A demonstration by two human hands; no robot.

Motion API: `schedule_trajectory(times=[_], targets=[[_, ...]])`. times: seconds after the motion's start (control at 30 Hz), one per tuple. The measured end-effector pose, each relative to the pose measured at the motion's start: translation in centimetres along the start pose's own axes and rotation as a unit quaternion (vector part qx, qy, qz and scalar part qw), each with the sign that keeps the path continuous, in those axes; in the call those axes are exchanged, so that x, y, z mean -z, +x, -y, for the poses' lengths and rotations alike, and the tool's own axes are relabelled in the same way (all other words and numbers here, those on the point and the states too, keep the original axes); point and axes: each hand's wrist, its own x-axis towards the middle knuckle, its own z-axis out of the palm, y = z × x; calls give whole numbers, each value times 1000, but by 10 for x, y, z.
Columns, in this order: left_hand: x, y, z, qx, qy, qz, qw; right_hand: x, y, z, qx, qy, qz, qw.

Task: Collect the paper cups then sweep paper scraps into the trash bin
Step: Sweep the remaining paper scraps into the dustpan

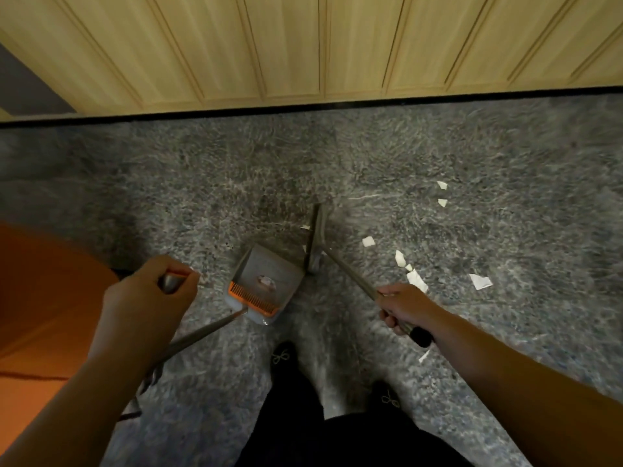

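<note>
Since there is only the head view, everything is read from it: the right hand (pixel 403 306) has its grip curled tight round the broom handle (pixel 350 274), near the dark upper end; the left hand (pixel 151 291) has its grip closed round the top of the dustpan handle (pixel 202 332); the dustpan (pixel 266 281) stands on the grey speckled floor (pixel 202 170) between the two hands, its mouth turned away from the person and toward the broom head (pixel 317 237), which stands just beside its far right corner; the broom's long axis runs from the right hand up and left to that head; the paper scraps (pixel 416 279) lie mostly to the right of the broom head, near the right hand and well apart from the pan's mouth, with one small piece to the left of the head; so the coming stroke, I judge, must draw leftward and toward the pan; something small lies in the pan, too blurred to name; no cups or trash bin show; no brand, label or writing can be read.
</note>
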Motion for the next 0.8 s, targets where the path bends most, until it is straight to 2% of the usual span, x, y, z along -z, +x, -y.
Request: schedule_trajectory(times=[0.13, 0.37, 0.57, 0.73, 0.8], targets=[[25, 49, 21, -15, 9, 44, 999, -46, 32, 35, -20, 32, -2, 999], [42, 108, 50, -25, 28, 73, 997, -100, 84, 80, -49, 77, 3, 996], [36, 128, 49, -42, 50, 102, 993, -104, 95, 85, -54, 112, -12, 992], [27, 139, 38, -60, 42, 146, 987, -85, 81, 65, -97, 171, -42, 980], [19, 141, 29, -74, 40, 159, 984, -74, 71, 56, -124, 228, -48, 965]])
